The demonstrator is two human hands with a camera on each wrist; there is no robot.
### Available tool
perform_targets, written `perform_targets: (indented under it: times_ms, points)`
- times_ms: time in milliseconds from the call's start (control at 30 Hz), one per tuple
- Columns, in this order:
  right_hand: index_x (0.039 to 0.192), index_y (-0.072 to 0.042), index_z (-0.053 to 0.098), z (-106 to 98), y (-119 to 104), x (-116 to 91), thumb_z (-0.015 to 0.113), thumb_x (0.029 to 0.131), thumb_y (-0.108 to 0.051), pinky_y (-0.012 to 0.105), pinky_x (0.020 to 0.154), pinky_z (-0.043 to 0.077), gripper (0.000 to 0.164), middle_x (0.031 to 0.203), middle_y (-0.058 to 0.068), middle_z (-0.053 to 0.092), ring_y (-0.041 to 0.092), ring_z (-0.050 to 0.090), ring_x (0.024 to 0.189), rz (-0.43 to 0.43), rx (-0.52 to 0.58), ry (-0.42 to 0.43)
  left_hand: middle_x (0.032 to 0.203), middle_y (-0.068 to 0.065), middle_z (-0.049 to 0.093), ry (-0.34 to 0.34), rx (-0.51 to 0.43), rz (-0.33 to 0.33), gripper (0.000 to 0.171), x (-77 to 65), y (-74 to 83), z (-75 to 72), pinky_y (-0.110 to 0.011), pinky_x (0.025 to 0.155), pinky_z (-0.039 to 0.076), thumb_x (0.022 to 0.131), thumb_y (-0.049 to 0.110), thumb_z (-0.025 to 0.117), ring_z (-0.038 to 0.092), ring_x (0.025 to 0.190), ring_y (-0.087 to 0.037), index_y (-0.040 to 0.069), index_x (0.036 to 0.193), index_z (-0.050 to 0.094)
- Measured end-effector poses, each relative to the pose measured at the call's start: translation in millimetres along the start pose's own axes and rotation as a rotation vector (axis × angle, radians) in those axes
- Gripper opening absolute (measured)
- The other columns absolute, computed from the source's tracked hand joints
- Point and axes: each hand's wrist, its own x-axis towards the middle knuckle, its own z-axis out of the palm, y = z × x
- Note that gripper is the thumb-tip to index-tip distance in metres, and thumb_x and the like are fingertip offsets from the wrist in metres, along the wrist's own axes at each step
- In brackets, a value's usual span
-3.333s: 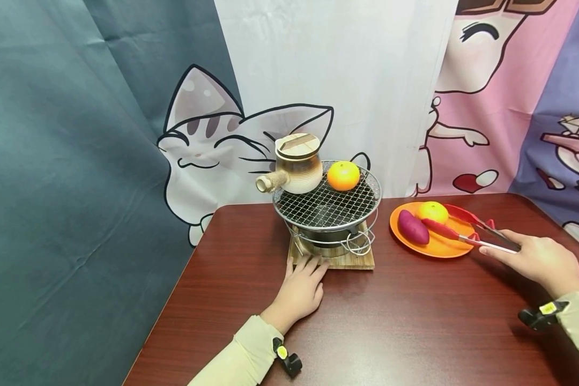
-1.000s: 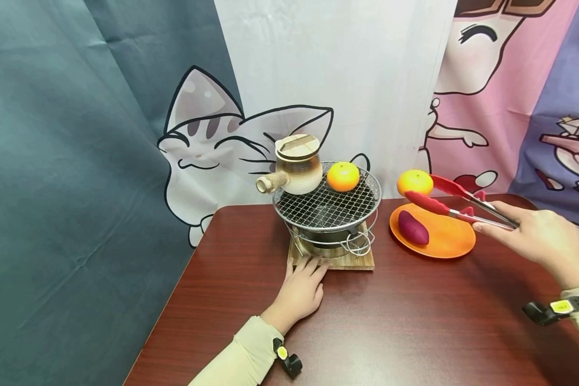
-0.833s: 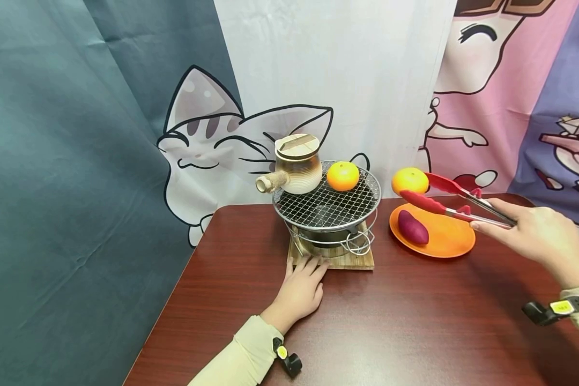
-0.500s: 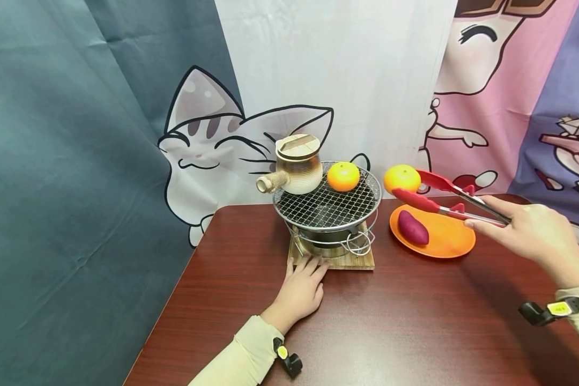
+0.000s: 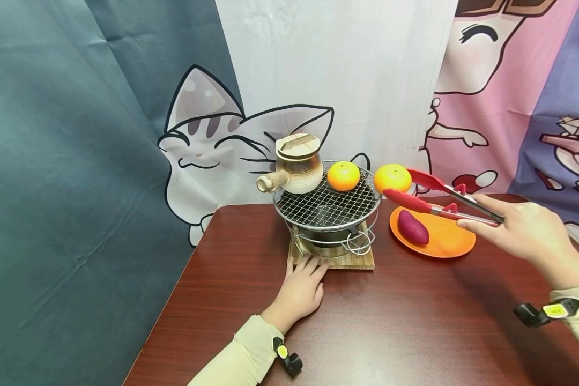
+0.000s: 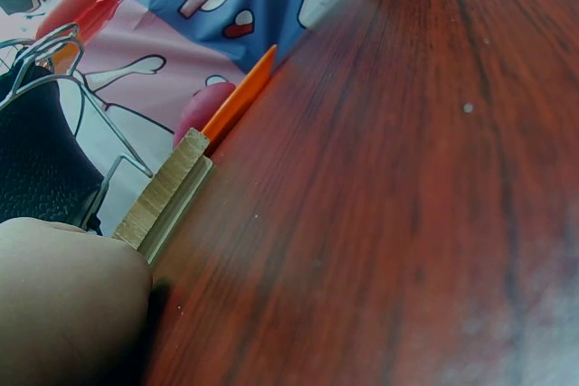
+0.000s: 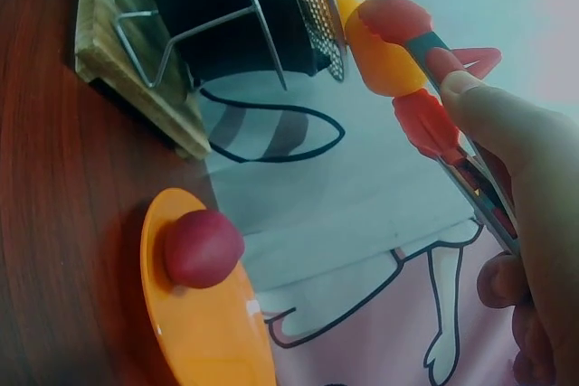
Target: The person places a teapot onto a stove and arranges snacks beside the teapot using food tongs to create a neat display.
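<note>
My right hand grips a pair of red-tipped metal tongs, their two red ends closed around an orange mandarin. That fruit hangs in the air by the right rim of the round wire grill. On the mesh sit a second mandarin and a lidded clay pot with a side handle. My left hand lies with fingers extended, its fingertips on the front edge of the wooden board under the grill. In the right wrist view the held mandarin shows between the tong tips.
An orange plate carrying a purple sweet potato stands to the right of the grill, below the tongs. Wire loops stick out at the grill's front. A printed cloth hangs directly behind the brown table.
The tongs have taken the mandarin off the orange plate, lifted it and carried it left to the grill's rim. My right hand moved along with it; my left hand stayed put.
</note>
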Motion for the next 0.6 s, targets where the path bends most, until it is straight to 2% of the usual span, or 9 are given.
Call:
perform_targets:
  times_ms: [300, 467, 600]
  points:
    - [0.144, -0.011, 0.056, -4, -13, 0, 0.062, 0.083, -0.073, 0.05, 0.055, 0.046, 0.087, 0.112, 0.039, 0.061, 0.045, 0.061, 0.084, -0.01, -0.001, -0.033, 0.151, 0.0, 0.05, -0.019, -0.008, -0.007, 0.053, 0.7, 1.2, -2.8, -0.066, 0.11, 0.03, 0.095, 0.027, 0.056, 0.042, 0.141, -0.028, 0.025, 0.148, 0.053]
    - [0.146, -0.015, 0.054, -4, -21, 0, 0.063, 0.083, -0.073, 0.054, 0.058, 0.047, 0.087, 0.114, 0.038, 0.062, 0.046, 0.062, 0.085, -0.037, -0.007, -0.028, 0.15, 0.0, 0.051, -0.022, -0.016, -0.008, 0.053, 0.5, 1.2, -4.3, -0.066, 0.11, 0.03, 0.095, 0.027, 0.056, 0.042, 0.141, -0.028, 0.025, 0.148, 0.053]
    - [0.145, -0.016, 0.056, -4, -26, 0, 0.065, 0.081, -0.073, 0.053, 0.058, 0.047, 0.086, 0.111, 0.036, 0.064, 0.044, 0.062, 0.083, -0.063, -0.004, 0.001, 0.15, 0.0, 0.051, -0.025, -0.014, -0.008, 0.053, 0.2, 1.2, -4.4, -0.066, 0.11, 0.03, 0.095, 0.027, 0.056, 0.042, 0.141, -0.028, 0.025, 0.148, 0.052]
